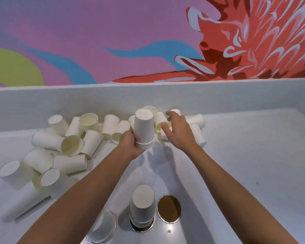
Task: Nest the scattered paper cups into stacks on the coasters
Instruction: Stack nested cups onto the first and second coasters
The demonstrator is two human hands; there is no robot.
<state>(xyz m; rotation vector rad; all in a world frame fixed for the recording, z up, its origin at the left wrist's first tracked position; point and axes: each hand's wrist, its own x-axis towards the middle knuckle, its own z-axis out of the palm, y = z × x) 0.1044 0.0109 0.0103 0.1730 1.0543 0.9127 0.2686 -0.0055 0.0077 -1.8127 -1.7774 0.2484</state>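
- Left hand (130, 144) grips the rim end of an upside-down nested stack (143, 127), held over the table (245, 155).
- Right hand (179, 130), fingers spread wide, has its thumb at the mouth of a lying cup (161, 120) just right of the stack.

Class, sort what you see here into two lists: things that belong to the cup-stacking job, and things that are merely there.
Belongs to the job: held stack in the left hand; right hand; scattered cups; bare coaster; stack on a coaster.
Merely there: painted wall; white ledge; dark speck.
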